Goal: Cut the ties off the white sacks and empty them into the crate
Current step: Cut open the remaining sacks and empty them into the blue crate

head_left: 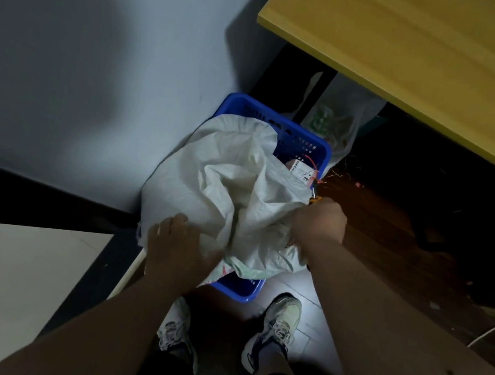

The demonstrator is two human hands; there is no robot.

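**White sack slumped over the blue crate**

A crumpled white woven sack (226,190) lies across a blue slotted plastic crate (308,145) at the centre of the frame, covering most of it. Only the crate's far rim and a near corner show. In the crate's open far right corner sits a small pale labelled box (302,170) with red markings.

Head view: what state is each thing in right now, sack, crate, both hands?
White sack: crumpled, lying over the crate, mouth toward the far right corner.
Blue crate: on the floor, mostly covered; a small box shows inside.
Left hand: fingers spread, pressing on the sack.
Right hand: fist gripping bunched sack cloth, an orange-handled tool poking out.
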